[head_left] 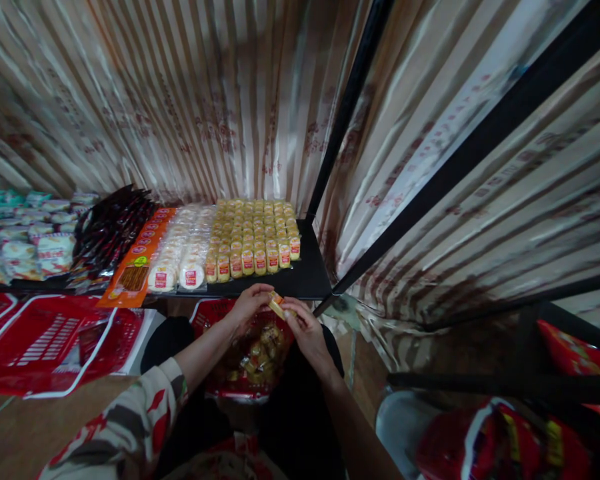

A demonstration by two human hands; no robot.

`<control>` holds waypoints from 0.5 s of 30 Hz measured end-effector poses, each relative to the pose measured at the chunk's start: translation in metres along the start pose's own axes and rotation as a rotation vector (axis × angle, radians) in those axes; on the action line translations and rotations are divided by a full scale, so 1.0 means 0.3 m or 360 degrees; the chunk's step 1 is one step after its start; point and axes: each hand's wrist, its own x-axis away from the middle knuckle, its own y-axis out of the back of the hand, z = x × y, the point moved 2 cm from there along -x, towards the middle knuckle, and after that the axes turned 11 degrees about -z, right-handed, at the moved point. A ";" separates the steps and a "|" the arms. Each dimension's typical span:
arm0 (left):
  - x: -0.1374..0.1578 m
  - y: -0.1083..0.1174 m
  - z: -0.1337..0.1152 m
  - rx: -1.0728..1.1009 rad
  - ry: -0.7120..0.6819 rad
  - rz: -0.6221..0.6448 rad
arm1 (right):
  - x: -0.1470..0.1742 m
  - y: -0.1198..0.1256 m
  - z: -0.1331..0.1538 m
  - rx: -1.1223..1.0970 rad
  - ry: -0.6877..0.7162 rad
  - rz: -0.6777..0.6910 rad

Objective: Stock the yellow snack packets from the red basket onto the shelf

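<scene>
The left hand (253, 307) and the right hand (304, 330) together hold one small yellow packet (277, 305) between narrowly closed fingers.

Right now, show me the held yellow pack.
The yellow pack held between left hand and right hand; the others sit on the shelf or in the red container.

Both forearms reach forward and angle inward, the left forearm (210, 353) slanting up to the right and the right forearm (353, 403) up to the left. The hands nearly meet in front of the body: the left hand (253, 305) has its fingers bent inward, the right hand (304, 331) pinches with thumb and fingers, wrist fairly straight
</scene>
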 end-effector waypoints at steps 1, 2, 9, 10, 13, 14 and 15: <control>-0.006 -0.003 0.004 -0.0003 -0.0017 0.0014 | -0.003 0.003 -0.001 0.0005 0.0006 -0.0021; -0.012 -0.007 0.008 -0.0001 -0.0032 0.0031 | -0.007 0.004 -0.004 0.0002 0.0009 -0.0042; -0.034 -0.051 -0.008 -0.0176 -0.0233 0.0031 | -0.034 0.000 -0.059 -0.0074 -0.0302 -0.0172; -0.032 -0.063 -0.018 -0.0215 -0.0276 0.0035 | -0.040 0.001 -0.060 -0.0071 -0.0317 -0.0168; -0.029 -0.104 -0.045 -0.0345 -0.0400 0.0097 | -0.064 0.014 -0.052 0.0066 -0.0256 -0.0143; -0.030 -0.119 -0.051 -0.0408 -0.0434 0.0126 | -0.074 0.021 -0.048 0.0119 -0.0223 -0.0129; -0.034 -0.133 -0.056 -0.0470 -0.0466 0.0152 | -0.084 0.028 -0.046 0.0160 -0.0195 -0.0114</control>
